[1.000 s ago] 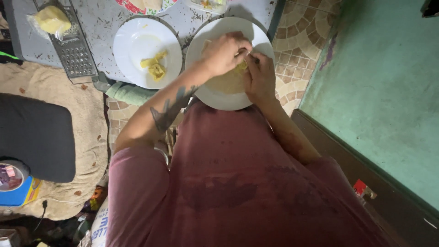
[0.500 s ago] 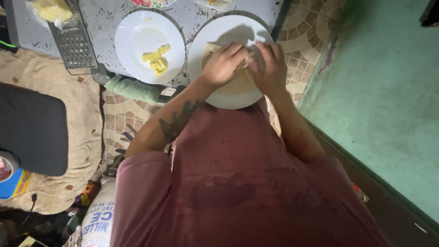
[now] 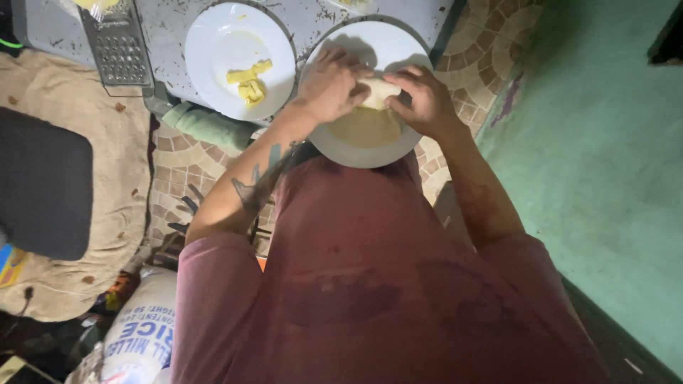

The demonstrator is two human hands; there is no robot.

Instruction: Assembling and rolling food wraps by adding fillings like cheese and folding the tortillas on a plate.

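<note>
Head view is all I have, looking straight down over my red shirt [image 3: 370, 284] at the near edge of a grey table [image 3: 171, 50]. A white plate [image 3: 398, 43] sits at that edge, partly overhanging it toward me, and on it lies a pale round of dough [image 3: 364, 126]. My left hand [image 3: 331, 84] is curled over the far part of the dough, fingers bent down onto a folded lump, its grip narrow and pinching the dough. My right hand [image 3: 425, 99] meets it from the other side, fingertips pressed into the same fold, its grip likewise closed on dough. The two hands nearly touch over the middle of the plate.

Just left of that plate, also on the table, stands a second plate [image 3: 213, 43], white, carrying a few yellow pieces [image 3: 249, 80] near its right side. Farther left, a metal grater [image 3: 117, 46] lies flat by the table's near edge. A green cloth [image 3: 206, 122] hangs rolled just under that edge, below the second plate.

Beneath the table is a patterned tile floor [image 3: 491, 43]. A tan mat [image 3: 99, 178] covers the floor on my left, with a black cushion [image 3: 43, 185] on it. A white sack [image 3: 142, 334] with blue print lies by my left elbow. A green wall [image 3: 605, 156] runs along my right.
</note>
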